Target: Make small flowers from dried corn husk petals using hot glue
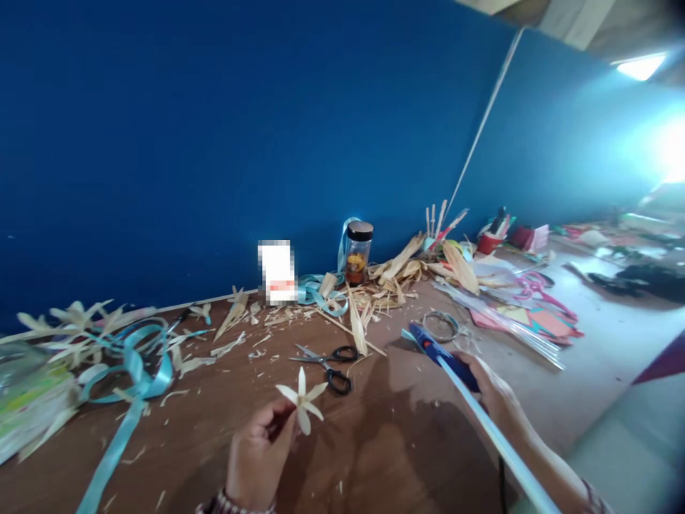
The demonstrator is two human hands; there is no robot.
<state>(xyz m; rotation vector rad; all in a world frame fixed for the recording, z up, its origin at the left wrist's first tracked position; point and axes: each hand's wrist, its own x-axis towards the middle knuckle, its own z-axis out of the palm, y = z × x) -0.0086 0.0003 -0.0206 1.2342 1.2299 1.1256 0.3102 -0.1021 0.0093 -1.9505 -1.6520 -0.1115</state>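
My left hand [262, 450] pinches a pale husk flower [302, 401] with several pointed petals, held up over the brown table. In my right hand [495, 396] is a blue glue gun [449, 360], its front end pointing to the left and away from me. A long light-blue strip [497, 435] runs along the gun and down past my right forearm; whether it is ribbon or something stiff I cannot tell. Black-handled scissors [332, 365] lie with blades apart just beyond the flower. A roll of clear tape or a ring [442, 326] rests beyond the gun.
Light-blue ribbon [140, 364] and more husk flowers [75, 318] lie at the left. Against the blue wall stand a black-lidded jar [358, 253] and a heap of dried husks [401, 268]. Pink scissors [546, 293] and clear sticks [514, 325] are at the right.
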